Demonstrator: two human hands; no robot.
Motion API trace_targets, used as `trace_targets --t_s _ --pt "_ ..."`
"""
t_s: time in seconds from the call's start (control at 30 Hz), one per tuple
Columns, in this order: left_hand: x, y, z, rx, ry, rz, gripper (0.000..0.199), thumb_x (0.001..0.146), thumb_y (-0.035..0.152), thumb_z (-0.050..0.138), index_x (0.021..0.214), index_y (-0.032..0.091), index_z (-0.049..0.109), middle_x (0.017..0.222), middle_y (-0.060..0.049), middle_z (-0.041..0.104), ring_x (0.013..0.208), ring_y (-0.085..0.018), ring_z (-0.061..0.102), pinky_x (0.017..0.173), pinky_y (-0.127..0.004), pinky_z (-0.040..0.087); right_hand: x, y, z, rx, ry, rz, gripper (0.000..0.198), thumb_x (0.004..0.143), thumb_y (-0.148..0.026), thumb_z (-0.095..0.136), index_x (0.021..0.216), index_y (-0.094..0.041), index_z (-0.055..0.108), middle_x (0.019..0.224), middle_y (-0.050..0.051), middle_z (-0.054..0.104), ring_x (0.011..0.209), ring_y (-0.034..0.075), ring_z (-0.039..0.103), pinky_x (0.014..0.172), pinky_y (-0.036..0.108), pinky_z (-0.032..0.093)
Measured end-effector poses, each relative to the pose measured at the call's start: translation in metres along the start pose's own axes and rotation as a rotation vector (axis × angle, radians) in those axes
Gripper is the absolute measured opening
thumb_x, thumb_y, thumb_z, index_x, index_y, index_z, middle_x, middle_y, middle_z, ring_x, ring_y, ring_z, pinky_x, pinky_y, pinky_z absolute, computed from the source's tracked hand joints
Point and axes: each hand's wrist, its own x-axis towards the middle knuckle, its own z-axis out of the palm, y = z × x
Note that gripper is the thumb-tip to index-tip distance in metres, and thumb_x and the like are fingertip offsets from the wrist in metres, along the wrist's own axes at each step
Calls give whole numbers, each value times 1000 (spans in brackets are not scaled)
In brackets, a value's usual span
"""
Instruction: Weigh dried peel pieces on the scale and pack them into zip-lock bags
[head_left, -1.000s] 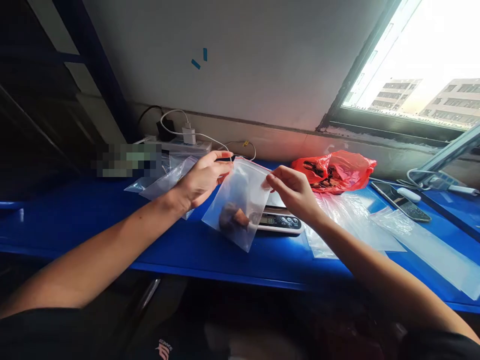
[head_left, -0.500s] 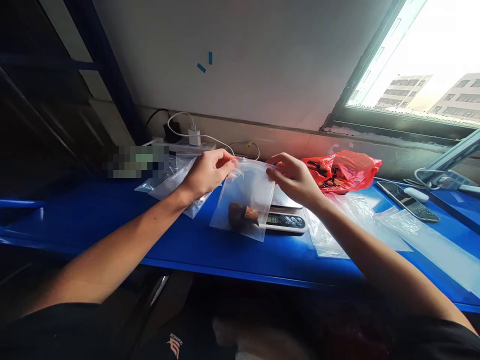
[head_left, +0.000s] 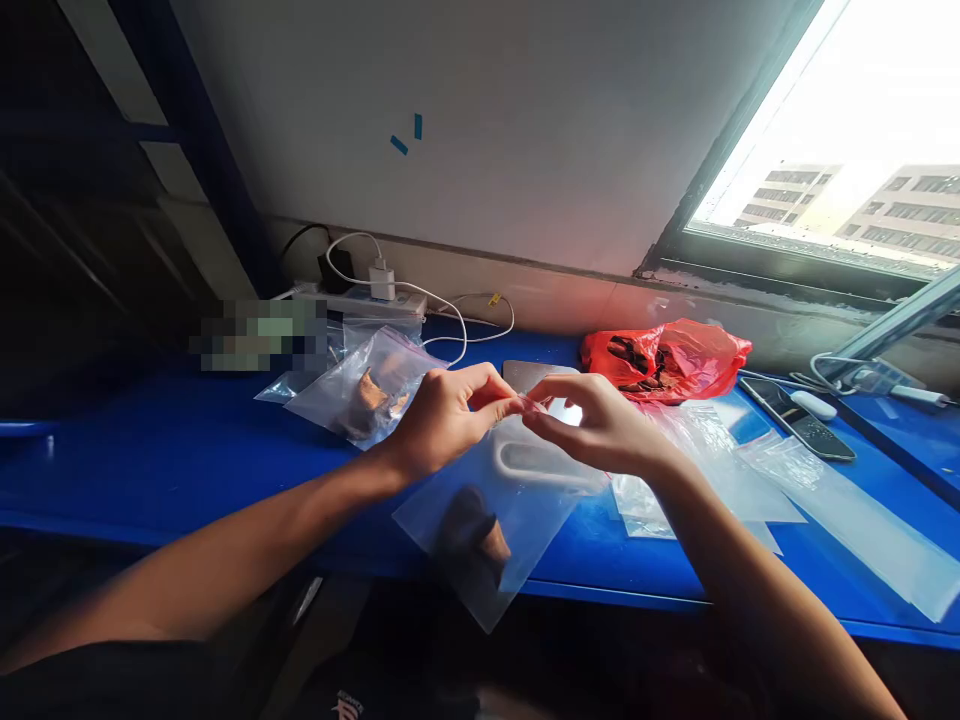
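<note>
Between them, my left hand (head_left: 450, 415) and my right hand (head_left: 592, 420) pinch the top edge of a clear zip-lock bag (head_left: 450, 540), fingertips nearly meeting. The bag hangs down in front of the table's edge. Inside it lies a dark brown piece (head_left: 469, 525) with a lighter orange-brown part; its kind is unclear. Behind the bag and my hands sits a kitchen scale (head_left: 525, 375), mostly covered, its display seen only blurred through the plastic. Left of my left hand, another zip-lock bag (head_left: 334, 400) with a similar brown piece rests on the table.
A red plastic bag (head_left: 690, 360) holding dark brown pieces lies at the back right. Flat clear bags (head_left: 855, 520) spread over the blue table (head_left: 187, 440). A phone (head_left: 799, 420) and a white mouse-shaped object (head_left: 814, 405) lie far right. A charger with cable (head_left: 381, 282) stands by the wall.
Both hands have come closer together and lower, along the bag's top edge. The bag has dropped toward me and turned, now hanging corner-down and covering the scale's display.
</note>
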Motion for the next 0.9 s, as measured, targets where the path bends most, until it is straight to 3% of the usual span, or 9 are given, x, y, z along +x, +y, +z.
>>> trace_targets --t_s 0.27,0.53,0.73,0.83,0.9 --pt "0 2 4 29 -68 69 12 89 25 61 81 19 68 73 1 70 66 -14 62 62 -26 45 -7 -6 5 -27 36 -44 8 83 -16 58 78 -18 64 74 0 69 64 11 57 61 24 41" --pt "6 4 -12 54 40 130 17 95 28 57 81 18 62 70 2 64 64 -12 59 62 -25 46 -4 -5 7 57 116 -68 10 77 -13 53 70 -19 55 64 -3 63 57 9 54 56 21 39" --pt "18 6 -43 7 284 126 12 88 29 65 81 18 64 68 2 64 62 -11 59 58 -23 47 -1 -7 2 -5 187 -127 10 79 -14 52 71 -19 54 66 -3 65 59 9 56 60 23 40" --pt "28 -12 -76 -9 486 152 12 83 29 71 82 18 65 69 3 62 63 -9 58 63 -23 47 -8 4 -7 -28 223 -98 9 76 -16 52 69 -20 54 64 -2 64 57 10 54 58 24 39" --pt "36 -34 -104 -26 615 170 15 91 33 62 84 20 58 68 6 55 63 -7 53 65 -22 45 -14 20 -16 -19 294 -5 10 75 -19 53 65 -21 54 60 -2 60 56 12 52 56 26 38"
